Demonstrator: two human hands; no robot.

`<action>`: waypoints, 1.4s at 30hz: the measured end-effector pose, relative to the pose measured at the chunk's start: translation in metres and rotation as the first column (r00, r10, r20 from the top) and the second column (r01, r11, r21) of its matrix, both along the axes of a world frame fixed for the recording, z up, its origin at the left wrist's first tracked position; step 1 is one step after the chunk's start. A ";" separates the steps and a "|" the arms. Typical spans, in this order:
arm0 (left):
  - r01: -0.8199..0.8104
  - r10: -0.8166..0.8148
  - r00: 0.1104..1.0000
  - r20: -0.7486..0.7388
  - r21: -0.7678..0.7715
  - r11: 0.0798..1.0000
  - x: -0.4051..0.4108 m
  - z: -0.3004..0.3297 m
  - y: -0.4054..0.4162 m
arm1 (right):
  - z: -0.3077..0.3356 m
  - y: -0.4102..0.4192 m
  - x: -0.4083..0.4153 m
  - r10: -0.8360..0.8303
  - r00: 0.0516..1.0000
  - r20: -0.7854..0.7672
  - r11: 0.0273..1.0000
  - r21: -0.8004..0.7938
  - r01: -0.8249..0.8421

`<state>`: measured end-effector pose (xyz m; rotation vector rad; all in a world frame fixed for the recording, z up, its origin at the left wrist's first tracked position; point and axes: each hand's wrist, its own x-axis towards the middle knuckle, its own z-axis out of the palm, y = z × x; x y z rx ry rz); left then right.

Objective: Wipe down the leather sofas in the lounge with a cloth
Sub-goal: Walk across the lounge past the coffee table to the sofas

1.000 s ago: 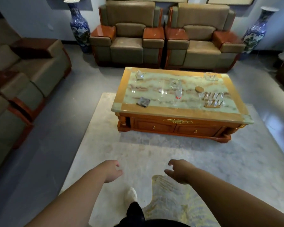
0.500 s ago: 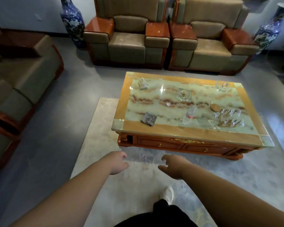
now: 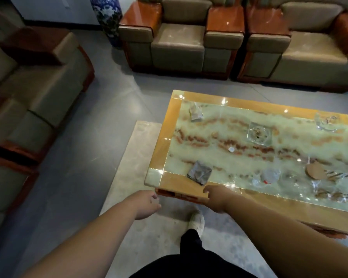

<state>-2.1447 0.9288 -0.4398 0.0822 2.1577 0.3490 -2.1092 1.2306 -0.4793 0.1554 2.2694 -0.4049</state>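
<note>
1. The grey cloth lies crumpled on the near left corner of the coffee table.
2. The right hand hovers just beside it, fingers loosely curled, holding nothing.
3. The left hand hangs off the table's corner, relaxed and empty.
4. Leather sofas stand beyond the table.

A grey tiled floor runs through the lounge, with a pale rug lying under the near end of a coffee table. The table has a wooden frame and a glossy marbled top in green and rust that catches spots of light. A blue-and-white floor vase stands against a light wall, above what looks like a dark skirting strip.
</note>
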 end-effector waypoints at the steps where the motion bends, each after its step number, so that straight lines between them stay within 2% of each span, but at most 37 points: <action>1: -0.007 0.007 1.000 -0.006 0.002 1.000 -0.016 -0.002 0.006 | -0.001 0.006 -0.021 0.016 1.000 -0.001 1.000 0.000 -0.016; 5: -0.022 0.022 1.000 -0.002 0.032 0.999 -0.071 -0.020 0.031 | -0.011 0.028 -0.086 -0.020 1.000 0.022 1.000 -0.008 0.020; 10: -0.001 -0.003 0.998 0.071 0.058 0.998 -0.115 -0.068 0.051 | -0.060 0.039 -0.112 -0.135 0.988 0.080 0.991 -0.017 0.136; 15: 0.110 -0.106 0.983 0.150 -0.018 0.994 -0.141 -0.141 0.054 | -0.122 0.027 -0.129 -0.386 0.922 0.010 0.920 -0.063 0.386; 17: 0.165 -0.155 0.971 0.181 -0.044 0.985 -0.150 -0.170 0.055 | -0.150 0.019 -0.134 -0.432 0.902 -0.014 0.900 -0.067 0.430; 19: 0.219 -0.204 0.960 0.194 -0.060 0.974 -0.159 -0.200 0.057 | -0.181 0.011 -0.137 -0.418 0.909 -0.003 0.908 -0.050 0.417; 24: 0.245 -0.231 0.956 0.179 -0.059 0.968 -0.173 -0.261 0.062 | -0.245 -0.005 -0.143 -0.176 0.981 0.076 0.978 0.123 0.166; 26: 0.255 -0.239 0.949 0.206 -0.055 0.965 -0.173 -0.283 0.061 | -0.268 -0.009 -0.143 -0.120 0.992 0.040 0.977 0.183 0.111; 29: 0.321 -0.299 0.921 0.248 -0.052 0.946 -0.174 -0.305 0.062 | -0.293 -0.010 -0.140 -0.111 0.991 -0.079 0.963 0.238 0.127; 31: 0.337 -0.312 0.920 0.237 -0.070 0.939 -0.178 -0.314 0.063 | -0.303 -0.009 -0.144 -0.084 0.985 -0.149 0.957 0.262 0.121; 34: 0.322 -0.300 0.933 0.200 -0.087 0.943 -0.180 -0.317 0.066 | -0.308 0.000 -0.154 -0.011 0.986 -0.164 0.953 0.296 0.060; 38: 0.313 -0.291 0.931 0.218 -0.074 0.947 -0.171 -0.300 0.065 | -0.284 0.011 -0.161 0.010 0.976 -0.218 0.967 0.251 0.046; 42: 0.314 -0.288 0.929 0.233 -0.079 0.946 -0.168 -0.253 0.064 | -0.232 0.013 -0.155 -0.099 0.970 -0.223 0.993 0.034 0.109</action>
